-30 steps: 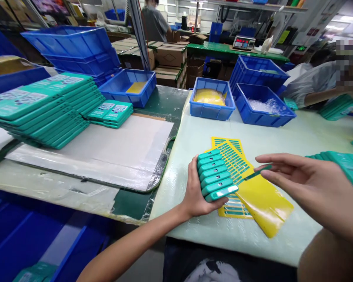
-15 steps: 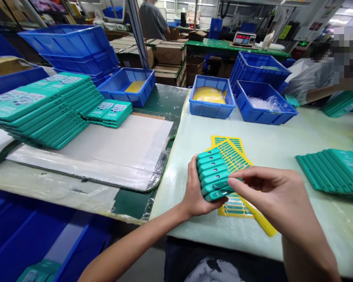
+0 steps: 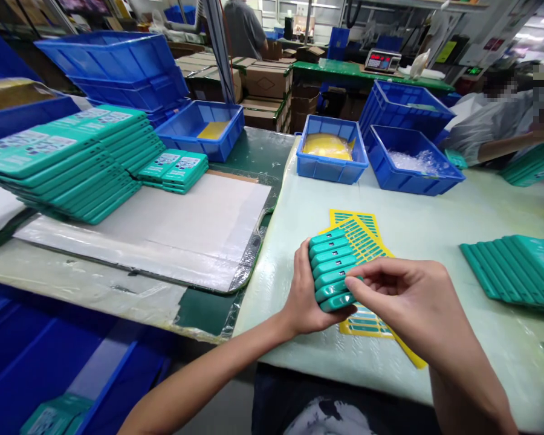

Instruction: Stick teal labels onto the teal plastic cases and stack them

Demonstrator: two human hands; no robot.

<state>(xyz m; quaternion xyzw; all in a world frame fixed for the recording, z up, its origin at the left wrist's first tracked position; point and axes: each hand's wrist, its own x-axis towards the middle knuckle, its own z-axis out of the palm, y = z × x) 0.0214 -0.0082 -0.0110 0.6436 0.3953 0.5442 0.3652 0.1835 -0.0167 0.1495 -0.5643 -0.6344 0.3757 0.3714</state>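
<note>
My left hand (image 3: 301,303) is wrapped round a stack of several slim teal packs (image 3: 330,258), tilted so their narrow ends face up toward me. Small dark printed marks show on most of these ends; the two nearest ends look glossy. Thumb and forefinger of my right hand (image 3: 403,296) are pinched together against the stack's lower right side. Whatever lies between those fingertips is too small or hidden to name. Beneath the stack, on the table, overlap yellow-edged sheets of teal strip labels (image 3: 362,237), partly covered by my hands.
More teal packs stand in a large pile (image 3: 63,160) at left and a row (image 3: 512,266) at right. Blue bins hold yellow material (image 3: 330,172) and clear plastic (image 3: 417,178). A co-worker's arm (image 3: 503,145) is at far right. A digital scale (image 3: 382,61) stands behind.
My right fingertips have shifted slightly left along the pack ends. The stack stays in my left hand, and the whole view has shifted a little.
</note>
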